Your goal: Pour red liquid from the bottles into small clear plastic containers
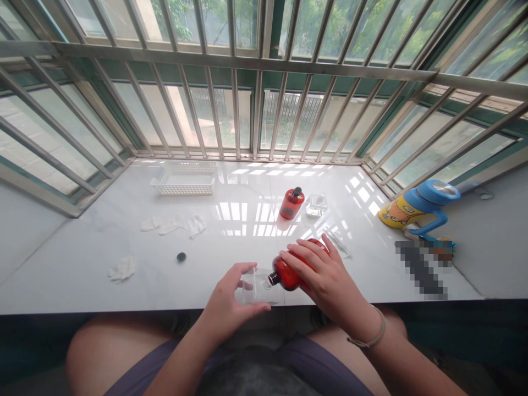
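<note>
My left hand (235, 294) is closed around a clear, see-through container (254, 283) near the front edge of the white sill. In my right hand (319, 269) is a red-brown bottle (284, 273), tipped over to the left. The bottle's uncapped black neck sits at the mouth of the clear container. Whether liquid is flowing I cannot tell. A round black cap (181, 257) lies to the left of my hands. Farther back stands a second red-brown bottle (291, 204) with its black cap on, beside a small clear box (317, 204).
At the back left sits a white perforated basket (185, 186). Crumpled white gloves (175, 224) and another white bundle (121, 269) lie on the left. To the right are a blue-and-yellow flask (416, 204) and a blurred-out dark object (421, 269). Metal window bars (256, 63) enclose the back.
</note>
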A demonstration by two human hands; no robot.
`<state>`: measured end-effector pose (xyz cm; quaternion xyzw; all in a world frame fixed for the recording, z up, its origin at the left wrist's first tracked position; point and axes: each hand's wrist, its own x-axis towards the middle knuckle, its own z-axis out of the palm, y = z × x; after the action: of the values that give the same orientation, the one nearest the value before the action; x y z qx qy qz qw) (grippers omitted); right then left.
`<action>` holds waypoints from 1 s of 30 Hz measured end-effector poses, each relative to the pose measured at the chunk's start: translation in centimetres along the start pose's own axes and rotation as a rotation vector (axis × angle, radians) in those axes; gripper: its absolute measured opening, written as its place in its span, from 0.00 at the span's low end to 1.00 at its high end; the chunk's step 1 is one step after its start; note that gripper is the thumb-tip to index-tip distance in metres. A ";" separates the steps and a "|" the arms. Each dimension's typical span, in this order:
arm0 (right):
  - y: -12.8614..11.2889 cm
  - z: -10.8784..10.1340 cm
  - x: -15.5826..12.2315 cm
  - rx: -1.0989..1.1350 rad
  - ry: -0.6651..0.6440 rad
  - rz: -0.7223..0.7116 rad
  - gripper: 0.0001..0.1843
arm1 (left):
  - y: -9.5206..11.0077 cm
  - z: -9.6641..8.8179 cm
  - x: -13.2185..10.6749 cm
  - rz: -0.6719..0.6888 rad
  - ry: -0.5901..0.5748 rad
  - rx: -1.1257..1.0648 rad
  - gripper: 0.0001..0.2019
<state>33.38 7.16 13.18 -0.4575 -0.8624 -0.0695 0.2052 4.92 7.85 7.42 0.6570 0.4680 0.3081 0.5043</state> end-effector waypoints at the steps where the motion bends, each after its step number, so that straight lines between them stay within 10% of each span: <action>1: 0.0 0.0 0.0 -0.002 0.001 0.000 0.27 | 0.0 0.0 0.0 0.000 0.000 -0.001 0.38; 30: 0.2 -0.3 0.0 -0.036 -0.013 0.003 0.28 | -0.1 0.1 0.0 0.008 -0.005 0.009 0.37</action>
<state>33.60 7.19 13.46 -0.4629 -0.8617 -0.0817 0.1914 4.96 7.84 7.26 0.6620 0.4654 0.3065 0.5013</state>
